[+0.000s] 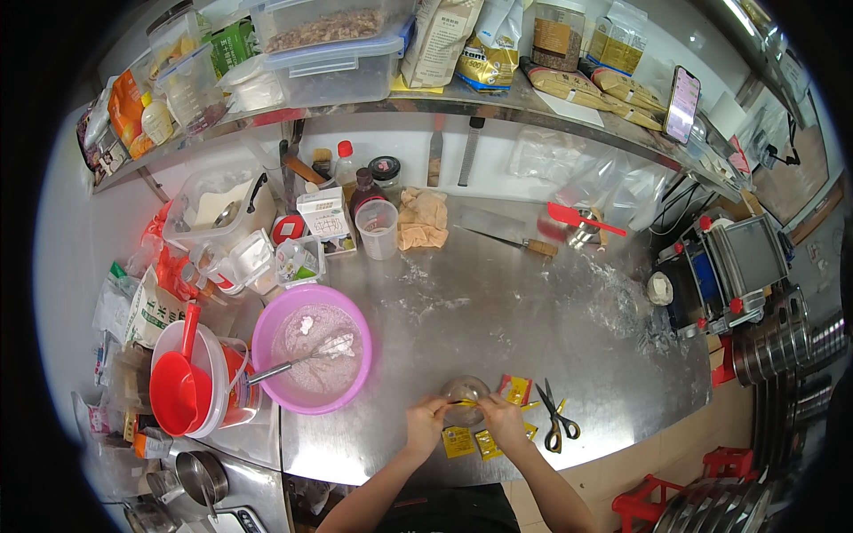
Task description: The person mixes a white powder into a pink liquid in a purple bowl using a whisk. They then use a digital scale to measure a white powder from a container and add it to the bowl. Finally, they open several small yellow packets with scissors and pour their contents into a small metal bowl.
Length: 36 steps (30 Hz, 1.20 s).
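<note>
My left hand (427, 421) and my right hand (504, 421) pinch a small yellow packet (463, 402) between them, over a small round bowl (466, 386). Its contents are too small to make out. On the steel table around the bowl lie several yellow sachets (458, 442), one of them red and yellow (516, 388). Black-handled scissors (556, 418) rest to the right of my right hand, blades spread apart. Left of my hands stands a pink-purple basin (365, 360) of foamy liquid, with a wire whisk (293, 364) leaning inside it.
A white bucket (160, 336) with a red ladle (180, 386) stands at the left. Toward the back are a milk carton (326, 216), a plastic measuring cup (378, 233), a cloth (423, 216), a wooden-handled knife (538, 247) and a red spatula (586, 220). A rolling machine (726, 273) sits at the right.
</note>
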{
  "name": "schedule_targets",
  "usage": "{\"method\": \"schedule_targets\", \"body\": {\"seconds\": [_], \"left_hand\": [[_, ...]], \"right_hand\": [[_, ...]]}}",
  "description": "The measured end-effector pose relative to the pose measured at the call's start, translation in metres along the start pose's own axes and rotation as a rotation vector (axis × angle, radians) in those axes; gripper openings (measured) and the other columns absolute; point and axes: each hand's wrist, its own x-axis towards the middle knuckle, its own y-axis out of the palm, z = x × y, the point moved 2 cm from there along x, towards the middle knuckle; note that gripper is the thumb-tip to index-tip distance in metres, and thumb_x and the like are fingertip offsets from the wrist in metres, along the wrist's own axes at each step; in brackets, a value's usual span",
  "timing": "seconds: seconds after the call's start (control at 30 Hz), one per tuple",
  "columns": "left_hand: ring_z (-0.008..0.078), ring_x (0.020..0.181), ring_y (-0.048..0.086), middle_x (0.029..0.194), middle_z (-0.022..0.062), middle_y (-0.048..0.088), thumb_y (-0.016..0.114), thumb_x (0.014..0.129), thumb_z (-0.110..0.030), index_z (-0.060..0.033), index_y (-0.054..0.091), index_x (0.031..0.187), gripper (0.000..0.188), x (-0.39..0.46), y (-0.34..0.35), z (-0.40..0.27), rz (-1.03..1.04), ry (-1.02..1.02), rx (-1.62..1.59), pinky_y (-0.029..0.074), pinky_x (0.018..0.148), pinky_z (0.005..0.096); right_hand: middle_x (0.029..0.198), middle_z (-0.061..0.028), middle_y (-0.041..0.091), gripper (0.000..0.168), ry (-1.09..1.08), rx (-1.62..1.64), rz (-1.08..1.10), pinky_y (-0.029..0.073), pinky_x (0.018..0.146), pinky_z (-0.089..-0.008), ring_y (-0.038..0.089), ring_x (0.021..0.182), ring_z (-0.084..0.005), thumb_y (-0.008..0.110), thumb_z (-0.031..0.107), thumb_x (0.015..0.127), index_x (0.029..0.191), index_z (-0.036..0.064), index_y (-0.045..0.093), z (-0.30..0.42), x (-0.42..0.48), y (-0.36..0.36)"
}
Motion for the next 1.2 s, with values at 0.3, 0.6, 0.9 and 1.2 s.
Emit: {"method": "schedule_targets", "body": {"seconds": [0.3,0.6,0.9,1.2], "left_hand": [[0.0288,0.072,0.068,0.084,0.0140,0.070,0.069,0.080,0.002,-0.0008,0.073,0.092,0.013,0.003,-0.002,-0.002,0.006,0.025,0.043,0.053,0.064,0.0337],[0.0317,0.072,0.068,0.086,0.0143,0.069,0.069,0.081,0.000,-0.0024,0.073,0.090,0.011,0.005,-0.002,-0.010,0.003,0.139,0.156,0.054,0.064,0.0365],[0.0318,0.070,0.065,0.081,0.0124,0.065,0.065,0.077,0.001,-0.0046,0.071,0.085,0.012,0.002,0.004,-0.014,0.036,0.229,0.225,0.054,0.062,0.0389],[0.0318,0.070,0.065,0.079,0.0122,0.065,0.065,0.076,0.001,-0.0056,0.071,0.084,0.012,0.006,0.006,-0.020,0.055,0.242,0.174,0.053,0.061,0.0395]], "right_hand": [[0.078,-0.0126,0.063,0.009,0.021,0.002,-0.021,0.054,0.061,-0.0399,0.067,0.071,-0.0307,0.064,0.003,0.080,0.089,0.003,0.065,-0.003,-0.004,0.004],[0.078,-0.0138,0.064,0.017,-0.003,0.047,-0.001,0.053,0.060,-0.0393,0.065,0.070,-0.0320,0.070,0.004,0.079,0.096,0.001,0.068,0.013,0.004,-0.006],[0.076,-0.0136,0.062,0.016,-0.018,0.036,-0.028,0.052,0.057,-0.0398,0.064,0.068,-0.0320,0.065,-0.003,0.075,0.089,0.002,0.069,0.011,0.002,0.003],[0.077,-0.0141,0.063,0.021,0.005,0.073,-0.097,0.053,0.061,-0.0401,0.065,0.070,-0.0332,0.062,-0.008,0.070,0.087,0.002,0.069,0.011,0.000,0.005]]}}
